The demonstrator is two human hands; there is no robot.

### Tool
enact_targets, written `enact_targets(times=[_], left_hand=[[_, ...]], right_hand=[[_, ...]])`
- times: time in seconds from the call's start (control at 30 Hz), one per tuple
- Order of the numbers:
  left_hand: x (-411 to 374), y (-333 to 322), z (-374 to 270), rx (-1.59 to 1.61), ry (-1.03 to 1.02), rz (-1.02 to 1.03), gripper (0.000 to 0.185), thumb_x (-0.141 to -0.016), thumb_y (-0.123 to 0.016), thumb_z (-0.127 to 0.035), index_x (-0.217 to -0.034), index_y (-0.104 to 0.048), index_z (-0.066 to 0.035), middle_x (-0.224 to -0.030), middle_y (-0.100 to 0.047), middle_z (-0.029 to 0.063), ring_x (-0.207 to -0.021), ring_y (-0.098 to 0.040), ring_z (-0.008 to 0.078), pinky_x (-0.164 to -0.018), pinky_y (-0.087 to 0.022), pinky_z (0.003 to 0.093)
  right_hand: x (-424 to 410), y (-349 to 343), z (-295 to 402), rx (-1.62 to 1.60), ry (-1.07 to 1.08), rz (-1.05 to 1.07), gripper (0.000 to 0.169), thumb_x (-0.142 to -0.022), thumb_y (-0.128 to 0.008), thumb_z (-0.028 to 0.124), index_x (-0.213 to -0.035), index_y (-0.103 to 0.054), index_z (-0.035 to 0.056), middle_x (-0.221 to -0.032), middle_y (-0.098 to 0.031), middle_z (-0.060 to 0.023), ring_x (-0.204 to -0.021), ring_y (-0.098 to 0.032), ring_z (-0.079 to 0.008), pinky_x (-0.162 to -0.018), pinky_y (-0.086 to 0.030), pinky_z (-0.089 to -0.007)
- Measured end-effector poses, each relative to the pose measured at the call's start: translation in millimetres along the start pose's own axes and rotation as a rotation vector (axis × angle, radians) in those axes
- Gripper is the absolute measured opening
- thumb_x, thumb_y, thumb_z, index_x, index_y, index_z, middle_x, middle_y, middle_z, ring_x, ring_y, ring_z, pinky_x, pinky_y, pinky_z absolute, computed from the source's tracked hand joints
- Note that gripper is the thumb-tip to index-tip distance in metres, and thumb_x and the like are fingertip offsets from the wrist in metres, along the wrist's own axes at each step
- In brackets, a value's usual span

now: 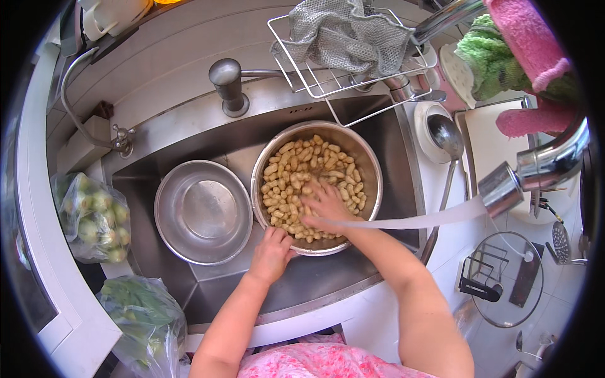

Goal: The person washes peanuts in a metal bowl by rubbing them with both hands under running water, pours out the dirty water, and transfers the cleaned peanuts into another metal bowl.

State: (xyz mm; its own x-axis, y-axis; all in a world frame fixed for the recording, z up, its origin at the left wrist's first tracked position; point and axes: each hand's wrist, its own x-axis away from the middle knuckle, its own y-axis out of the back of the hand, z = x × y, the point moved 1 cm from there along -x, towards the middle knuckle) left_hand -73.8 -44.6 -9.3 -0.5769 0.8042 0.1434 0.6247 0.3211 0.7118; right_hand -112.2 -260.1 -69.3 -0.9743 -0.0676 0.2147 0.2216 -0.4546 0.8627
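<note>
A deep stainless-steel pot (375, 189) stands in the sink, holding many unshelled peanuts (288, 184) in murky water. My right hand (328, 203) reaches down among the peanuts with its fingers apart; the fingertips are partly hidden, and I see nothing held in it. My left hand (275, 245) is closed on the pot's near-left rim, its fingers bent over the edge. From the faucet spout (501, 189) on the right, a stream of water (406, 222) runs across my right wrist towards the pot.
Left of the pot sits a shallow steel basin (165, 212). Plastic bags of green-and-white produce (94, 217) and leafy greens (142, 312) flank the sink (227, 293). A wire rack (312, 92) with a grey cloth overhangs the back. A ladle (446, 184) and glass lid (508, 279) lie right.
</note>
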Motion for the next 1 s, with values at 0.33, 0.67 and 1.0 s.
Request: enact_targets(times=[0.33, 0.67, 1.0], left_hand=[[-3, 1, -8, -0.002, -0.043, -0.022, 0.023, -0.065, -0.074, -0.008, -0.084, -0.061, -0.004, -0.095, -0.056, 0.0077, -0.097, -0.053, 0.0283, -0.078, -0.05, 0.0385], [-31, -8, -22, 0.459, 0.386, -0.344, 0.068, -0.087, -0.06, -0.026, -0.14, -0.027, 0.003, -0.141, -0.029, 0.0282, -0.131, -0.03, 0.0421, -0.108, -0.028, 0.0436], [-90, -9, -6, 1.168, 0.569, 0.143, 0.088, -0.089, -0.049, -0.058, -0.145, -0.023, 0.004, -0.148, -0.022, 0.0287, -0.14, -0.019, 0.0364, -0.112, -0.021, 0.0386]], right_hand=[[-20, 6, -26, -0.228, -0.245, -0.175, 0.065, -0.077, -0.068, 0.045, -0.13, -0.051, 0.0099, -0.148, -0.028, -0.0174, -0.136, -0.019, -0.0427, -0.112, -0.019, -0.0511], [-18, 56, -71, -0.515, -0.426, -0.269, 0.055, -0.087, -0.059, 0.035, -0.133, -0.046, 0.0068, -0.136, -0.045, -0.0237, -0.128, -0.04, -0.0384, -0.104, -0.035, -0.0418], [-23, 52, -30, -0.845, -0.482, 0.213, 0.042, -0.089, -0.058, 0.04, -0.117, -0.065, 0.01, -0.113, -0.065, -0.0115, -0.105, -0.06, -0.0221, -0.089, -0.045, -0.0311]])
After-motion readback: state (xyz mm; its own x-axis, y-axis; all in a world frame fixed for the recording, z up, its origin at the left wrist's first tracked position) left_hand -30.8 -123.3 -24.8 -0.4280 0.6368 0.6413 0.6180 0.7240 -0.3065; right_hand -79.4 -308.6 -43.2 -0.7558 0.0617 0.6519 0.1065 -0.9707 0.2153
